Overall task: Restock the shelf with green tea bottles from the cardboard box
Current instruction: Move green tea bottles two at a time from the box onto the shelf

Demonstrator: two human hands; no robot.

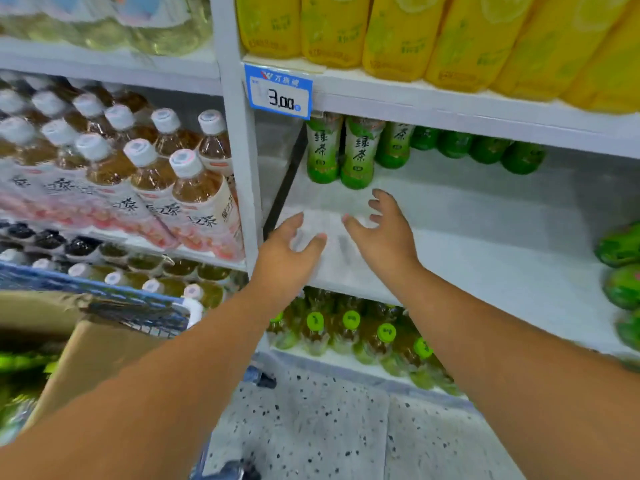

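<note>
Several green tea bottles (356, 152) stand in a row at the back of a white shelf (485, 237); the front of the shelf is bare. My left hand (287, 258) and my right hand (384, 233) both reach over the shelf's front edge with fingers spread and hold nothing. Neither hand touches the bottles, which stand a little beyond my right fingertips. A cardboard box (93, 355) sits at lower left, with green bottles (20, 365) blurred inside it.
More green bottles (620, 271) lie at the shelf's right edge. Yellow bottles (415, 29) fill the shelf above, green-capped bottles (349, 334) the shelf below. Brown tea bottles (138, 168) crowd the left bay. A blue cart rim (104, 299) holds the box. A price tag (278, 91) reads 3.00.
</note>
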